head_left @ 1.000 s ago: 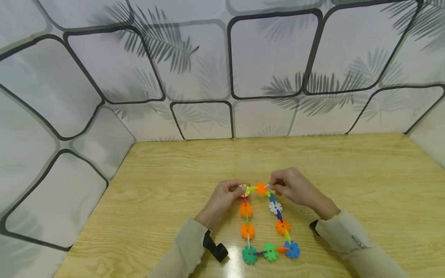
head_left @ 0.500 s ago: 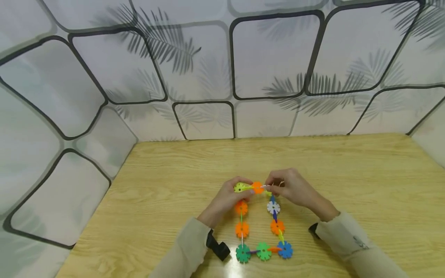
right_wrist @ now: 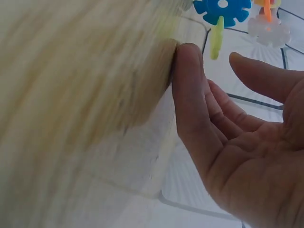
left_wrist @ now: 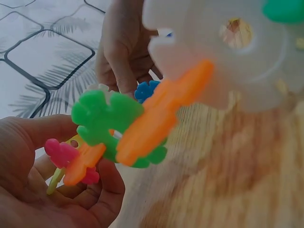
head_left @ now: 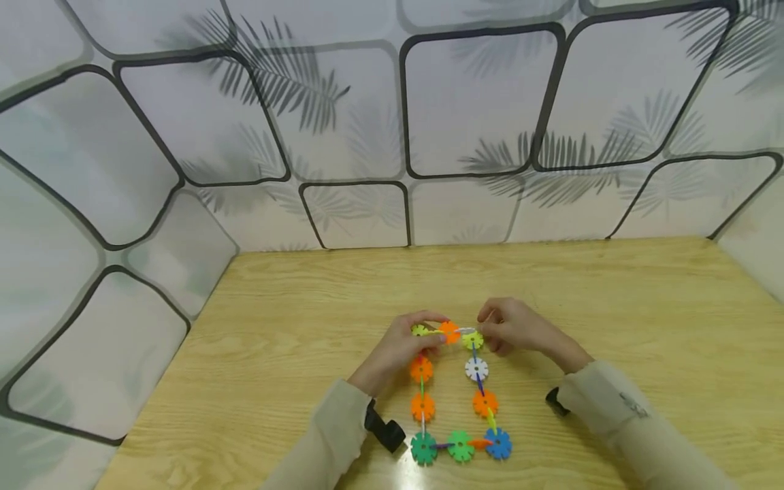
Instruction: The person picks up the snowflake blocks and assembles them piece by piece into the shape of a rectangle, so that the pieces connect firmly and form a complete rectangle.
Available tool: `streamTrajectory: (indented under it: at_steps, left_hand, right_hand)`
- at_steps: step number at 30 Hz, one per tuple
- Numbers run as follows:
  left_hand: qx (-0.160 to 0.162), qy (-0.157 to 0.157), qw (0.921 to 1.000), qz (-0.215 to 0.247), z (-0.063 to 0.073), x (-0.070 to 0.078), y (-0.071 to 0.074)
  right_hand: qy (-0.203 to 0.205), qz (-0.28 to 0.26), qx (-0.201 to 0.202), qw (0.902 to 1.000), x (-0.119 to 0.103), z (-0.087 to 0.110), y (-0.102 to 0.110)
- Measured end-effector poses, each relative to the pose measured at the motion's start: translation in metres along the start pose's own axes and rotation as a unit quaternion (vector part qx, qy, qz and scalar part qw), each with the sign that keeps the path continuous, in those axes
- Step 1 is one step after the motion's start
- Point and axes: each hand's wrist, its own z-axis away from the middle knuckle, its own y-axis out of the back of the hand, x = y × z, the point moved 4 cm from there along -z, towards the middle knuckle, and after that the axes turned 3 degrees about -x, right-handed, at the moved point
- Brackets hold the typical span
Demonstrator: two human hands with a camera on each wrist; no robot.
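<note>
Notched plastic snowflake discs are linked into a four-sided ring in the head view. At its far side my left hand [head_left: 395,347] grips the linked discs, thumb and forefinger at the orange disc [head_left: 450,332]. Its fingers partly cover the yellow corner disc [head_left: 419,330]. In the left wrist view, that hand curls around a pink disc [left_wrist: 59,152], with a green disc [left_wrist: 107,116] beyond it. My right hand [head_left: 514,327] is beside the yellow disc [head_left: 472,339] at the far right corner. The right wrist view shows its thumb and fingers apart, holding nothing.
The ring's near side, with a dark green disc [head_left: 424,448] and a blue disc [head_left: 498,444], lies on the wooden table [head_left: 294,354]. A patterned wall [head_left: 465,109] rises behind the table. Dark straps with a black block [head_left: 387,435] sit at the wrists.
My right hand has let go of the white link piece and drawn slightly right. My left hand's grip has moved from the yellow corner disc toward the orange disc, and the ring has shifted left.
</note>
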Motion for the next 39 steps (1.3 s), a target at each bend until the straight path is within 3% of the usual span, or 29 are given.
streamTrajectory:
  at_steps: [7,17,26,39]
  left_hand:
    - [-0.001,-0.014,0.9999,0.004,-0.006,0.001,0.0]
    - [0.0,-0.026,0.9996,-0.01,-0.009,0.001,0.0]
    - [0.017,-0.002,0.9995,0.025,-0.01,-0.004,0.002]
    - [0.022,0.007,0.9993,0.028,-0.012,-0.006,0.0]
  right_hand:
    - [-0.045,-0.057,-0.029,0.997,0.003,-0.01,-0.007]
    - [-0.026,-0.082,-0.034,0.9957,0.0,-0.009,-0.007]
    - [-0.025,-0.118,-0.045,0.9916,0.003,-0.004,-0.002]
    - [-0.007,-0.132,-0.04,0.9905,0.007,0.001,0.003]
